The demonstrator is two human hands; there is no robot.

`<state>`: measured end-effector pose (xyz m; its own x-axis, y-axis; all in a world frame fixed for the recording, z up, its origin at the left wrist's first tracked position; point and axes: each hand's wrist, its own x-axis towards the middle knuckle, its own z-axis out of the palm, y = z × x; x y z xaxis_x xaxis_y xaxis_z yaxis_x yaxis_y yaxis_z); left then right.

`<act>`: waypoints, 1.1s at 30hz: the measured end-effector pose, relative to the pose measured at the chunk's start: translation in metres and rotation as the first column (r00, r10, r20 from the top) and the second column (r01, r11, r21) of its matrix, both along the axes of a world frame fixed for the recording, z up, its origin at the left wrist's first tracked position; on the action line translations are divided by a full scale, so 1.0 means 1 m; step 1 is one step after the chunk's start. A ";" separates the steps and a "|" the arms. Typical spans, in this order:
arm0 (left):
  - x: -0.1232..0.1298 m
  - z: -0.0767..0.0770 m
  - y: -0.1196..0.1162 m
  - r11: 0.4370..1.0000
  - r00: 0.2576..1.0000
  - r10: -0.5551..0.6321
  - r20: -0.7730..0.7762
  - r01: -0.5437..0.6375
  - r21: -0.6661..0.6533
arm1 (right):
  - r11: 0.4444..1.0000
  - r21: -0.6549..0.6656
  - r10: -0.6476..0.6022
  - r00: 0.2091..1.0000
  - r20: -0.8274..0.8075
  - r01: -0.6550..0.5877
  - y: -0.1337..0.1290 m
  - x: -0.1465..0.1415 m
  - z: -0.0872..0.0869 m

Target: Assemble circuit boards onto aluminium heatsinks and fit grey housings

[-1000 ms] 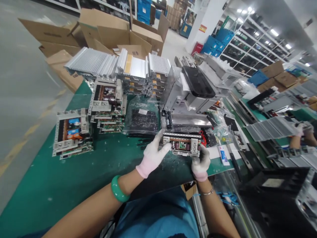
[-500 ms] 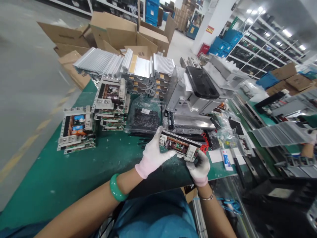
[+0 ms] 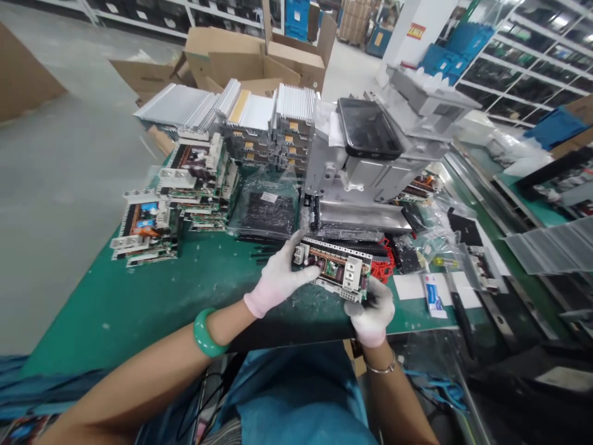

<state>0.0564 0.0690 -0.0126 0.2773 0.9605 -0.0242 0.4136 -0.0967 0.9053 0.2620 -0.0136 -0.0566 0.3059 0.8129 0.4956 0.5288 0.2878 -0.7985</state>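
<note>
Between my two white-gloved hands is a circuit board assembly with a pale slotted edge strip, white terminal blocks and dark parts. My left hand grips its left end, thumb along the near side and index finger up at the far corner. My right hand is closed around the lower right corner; some of its fingers are hidden beneath the board. The board is held above the green table, its face tilted up toward me. Just beyond it are black strips and a red plastic chain-like piece.
Stacked circuit boards and a smaller stack stand left. Behind are finned heat sinks and a bagged black part. A metal housing carries a black tray-like piece. A tube lies right.
The board is now turned with more of its face toward me. Both hands keep their grip on it. The camera view has shifted and tilted downward slightly.
</note>
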 end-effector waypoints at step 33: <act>-0.027 -0.001 0.014 0.980 0.968 0.083 0.238 -0.036 -0.196 | 0.980 -0.186 -0.061 0.996 0.064 0.072 0.008 -0.004 0.004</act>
